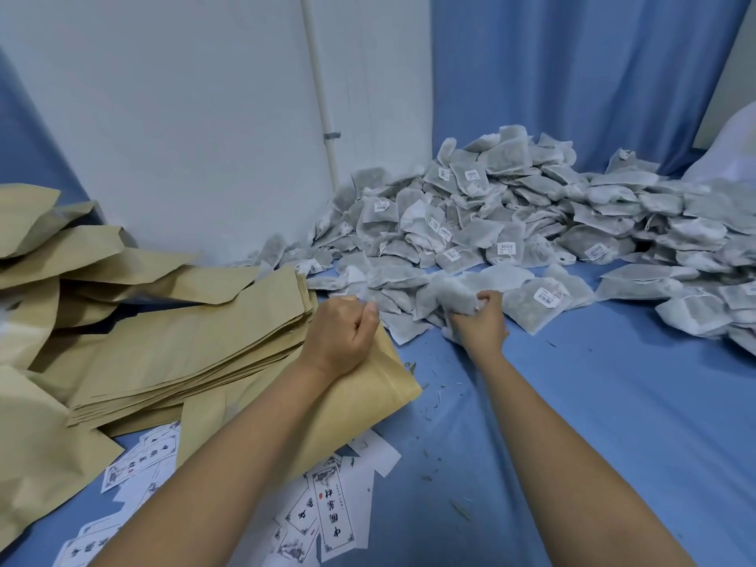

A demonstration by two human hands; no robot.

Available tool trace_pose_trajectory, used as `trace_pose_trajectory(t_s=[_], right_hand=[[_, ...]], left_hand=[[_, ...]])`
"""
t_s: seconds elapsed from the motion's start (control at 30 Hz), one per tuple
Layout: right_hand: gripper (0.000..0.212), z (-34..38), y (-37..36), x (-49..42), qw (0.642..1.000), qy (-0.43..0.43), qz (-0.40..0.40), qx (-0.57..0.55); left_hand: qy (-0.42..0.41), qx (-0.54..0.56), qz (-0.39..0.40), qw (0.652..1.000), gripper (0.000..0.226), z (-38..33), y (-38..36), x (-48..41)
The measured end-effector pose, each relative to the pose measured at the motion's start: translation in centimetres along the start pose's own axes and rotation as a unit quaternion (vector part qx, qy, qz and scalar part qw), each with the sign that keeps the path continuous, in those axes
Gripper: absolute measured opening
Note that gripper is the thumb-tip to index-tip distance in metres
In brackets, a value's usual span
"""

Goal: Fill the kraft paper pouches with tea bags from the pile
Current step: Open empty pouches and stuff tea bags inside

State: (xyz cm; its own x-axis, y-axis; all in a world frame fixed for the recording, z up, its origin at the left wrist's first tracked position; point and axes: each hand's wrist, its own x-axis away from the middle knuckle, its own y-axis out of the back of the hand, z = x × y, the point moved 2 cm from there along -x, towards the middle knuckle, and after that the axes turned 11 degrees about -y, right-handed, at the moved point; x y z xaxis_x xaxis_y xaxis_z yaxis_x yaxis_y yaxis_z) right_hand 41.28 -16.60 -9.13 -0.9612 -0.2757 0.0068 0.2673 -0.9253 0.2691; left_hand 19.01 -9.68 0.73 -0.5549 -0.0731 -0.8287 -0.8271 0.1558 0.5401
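Printed labels point(331, 517) lie scattered on the blue cloth point(593, 423) just below both forearms, probably kept close for a later step. Above them the left hand point(341, 329) is curled tight on the top edge of one kraft pouch point(388, 386). The pouch slants toward the pile, likely so its mouth faces the incoming bags. The right hand point(480, 321) is closed around a small bunch of tea bags point(454, 298) at the near edge of the pile of tea bags point(511, 214). How many it holds I cannot tell.

The stack of flat pouches point(196, 341) sits just beside the left hand, within easy reach for the next one. Puffed-out pouches point(61, 247) are heaped farther left, seemingly set aside. Loose tea crumbs point(433, 386) dot the cloth between the hands.
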Motion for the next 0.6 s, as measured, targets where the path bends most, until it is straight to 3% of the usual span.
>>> trace_pose_trajectory(t_s=[0.1,0.17,0.23,0.3,0.4,0.47,0.53,0.6], right_hand=[[0.046,0.6,2.0,2.9,0.963,-0.042,-0.028,-0.265],[0.029,2.0,2.8,5.0,0.887,-0.099,0.018,-0.451],[0.014,3.8,2.4,7.4,0.79,-0.13,0.177,-0.572],[0.023,5.3,1.6,10.6,0.736,-0.154,0.332,-0.569],[0.04,6.7,0.5,15.1,0.716,-0.159,0.462,-0.499],[0.036,7.4,0.1,16.7,0.726,-0.119,0.516,-0.44],[0.031,7.8,-0.3,17.6,0.782,-0.06,0.557,-0.273],[0.028,8.7,-1.0,19.3,0.834,0.0,0.547,-0.068]], left_hand=[[0.014,0.005,-0.001,1.0,0.05,-0.2,0.7,0.1],[0.02,0.009,-0.005,1.0,0.051,-0.3,1.3,0.2],[0.018,0.006,-0.011,1.0,0.052,-0.6,1.7,0.1],[0.017,0.012,-0.02,1.0,0.052,-0.9,2.2,0.2],[0.039,0.033,-0.069,0.996,0.05,-0.9,3.8,0.1],[0.056,0.048,-0.114,0.991,0.047,-0.4,5.6,0.2],[0.046,0.051,-0.131,0.989,0.044,-0.3,6.8,0.2],[0.041,0.047,-0.115,0.991,0.046,-0.5,7.7,0.2]])
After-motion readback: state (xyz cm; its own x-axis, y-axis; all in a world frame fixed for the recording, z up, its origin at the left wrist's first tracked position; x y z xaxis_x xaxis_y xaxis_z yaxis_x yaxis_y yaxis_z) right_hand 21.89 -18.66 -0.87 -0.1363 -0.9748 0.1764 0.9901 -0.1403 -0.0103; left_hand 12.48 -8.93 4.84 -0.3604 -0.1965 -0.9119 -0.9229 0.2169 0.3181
